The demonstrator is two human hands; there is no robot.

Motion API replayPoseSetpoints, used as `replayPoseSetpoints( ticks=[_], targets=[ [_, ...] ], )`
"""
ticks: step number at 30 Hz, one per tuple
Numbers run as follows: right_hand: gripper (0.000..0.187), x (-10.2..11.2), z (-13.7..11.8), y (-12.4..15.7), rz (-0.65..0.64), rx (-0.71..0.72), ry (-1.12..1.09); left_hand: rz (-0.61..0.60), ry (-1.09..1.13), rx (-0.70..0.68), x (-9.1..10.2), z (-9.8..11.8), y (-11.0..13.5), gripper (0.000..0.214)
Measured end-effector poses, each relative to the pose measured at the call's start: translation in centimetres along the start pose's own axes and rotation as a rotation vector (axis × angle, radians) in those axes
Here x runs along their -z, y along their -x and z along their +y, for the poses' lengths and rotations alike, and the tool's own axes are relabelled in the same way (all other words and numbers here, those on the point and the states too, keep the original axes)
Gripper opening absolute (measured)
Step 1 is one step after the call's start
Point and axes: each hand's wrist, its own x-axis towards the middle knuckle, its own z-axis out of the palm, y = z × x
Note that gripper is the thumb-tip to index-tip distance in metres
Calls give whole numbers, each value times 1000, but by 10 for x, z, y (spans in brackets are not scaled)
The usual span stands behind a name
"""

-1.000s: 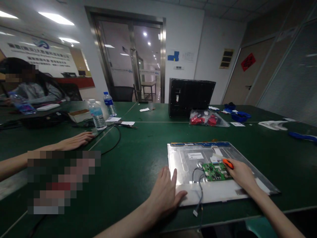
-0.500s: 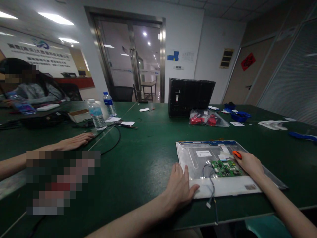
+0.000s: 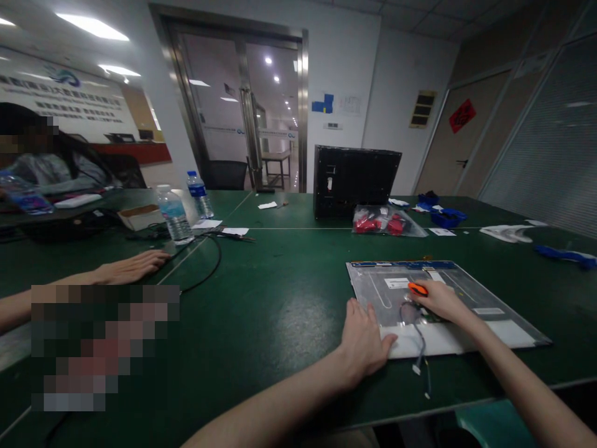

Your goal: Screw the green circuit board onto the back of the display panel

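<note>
An LCD panel (image 3: 373, 292) lies back side up on the table before me. My left hand (image 3: 366, 339) rests flat on its near left edge, fingers stretched and thumb apart. My right hand (image 3: 441, 298) is over the middle of the panel, closed around an orange-and-black hand tool (image 3: 418, 289) whose tip I cannot make out. Beneath that hand the green circuit board (image 3: 433, 316) is mostly hidden. A thin grey cable (image 3: 422, 342) runs from near the board over the front edge, its plug (image 3: 416, 369) lying on the table.
Beyond the panel stand a black monitor housing (image 3: 357, 183) and a clear bag with red items (image 3: 389, 222). Another person's hand (image 3: 133, 266) lies on the green table (image 3: 275, 280) at left, near water bottles (image 3: 173, 214) and a black cable (image 3: 219, 255). Blue straps (image 3: 448, 218) lie at right.
The panel has shifted right and slightly away, with my left hand still on its edge. My right hand has moved left across it with the orange tool, now covering most of the circuit board.
</note>
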Motion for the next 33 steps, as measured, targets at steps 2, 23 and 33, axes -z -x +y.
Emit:
replayPoseSetpoints(
  ticks=[2, 23, 33],
  targets=[
    [19, -1, -1, 0, -7, 6, -5, -1, 4, -4, -2, 2, -3, 80],
    [32, -4, 63, 40, -28, -64, -54, 74, 75, -24, -22, 24, -47, 75],
    [32, -6, 74, 46, -32, -67, -6, 109, 185, -56, -24, 19, -51, 74]
  ],
)
